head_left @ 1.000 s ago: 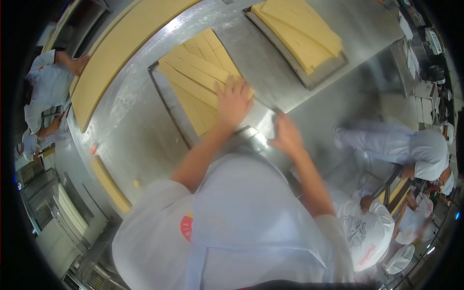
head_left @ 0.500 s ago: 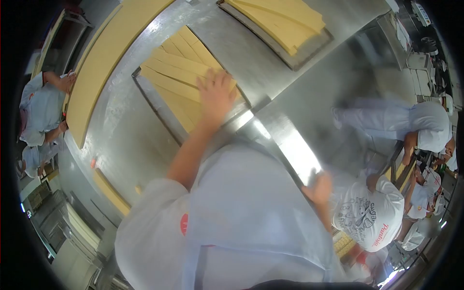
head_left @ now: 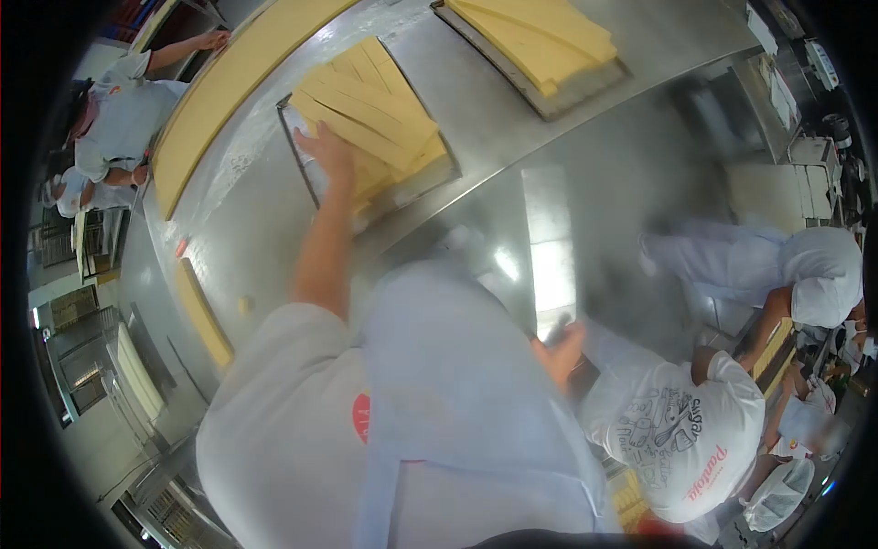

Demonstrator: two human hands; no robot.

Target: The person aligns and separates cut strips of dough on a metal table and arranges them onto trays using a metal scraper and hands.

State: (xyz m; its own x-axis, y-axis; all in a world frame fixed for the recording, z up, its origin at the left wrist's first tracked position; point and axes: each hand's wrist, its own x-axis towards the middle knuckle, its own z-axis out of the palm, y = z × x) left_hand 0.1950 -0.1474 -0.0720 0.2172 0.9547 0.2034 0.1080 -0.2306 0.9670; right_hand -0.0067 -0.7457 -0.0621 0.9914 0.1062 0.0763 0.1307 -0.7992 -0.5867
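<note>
Overlapping strips of yellow dough (head_left: 375,110) lie fanned in a stack on a metal tray (head_left: 421,188). My left hand (head_left: 329,154) is at the left side of this stack, fingers spread, touching the edge of the strips. Low on my right, my right hand (head_left: 562,355) is closed around the dark handle of what looks like a long, broad-bladed knife (head_left: 551,242). Its shiny blade points away from me, beyond the table's edge and apart from the dough.
A second tray of dough strips (head_left: 540,41) sits farther right on the steel table (head_left: 265,197). A long dough sheet (head_left: 215,101) runs along the left, where a co-worker (head_left: 128,114) stands. A narrow dough strip (head_left: 203,311) lies nearer. Other people (head_left: 677,421) work at right.
My left hand has moved from the right part of the dough stack to its left edge. My right hand has swung the knife so its blade points more straight ahead. The view has turned.
</note>
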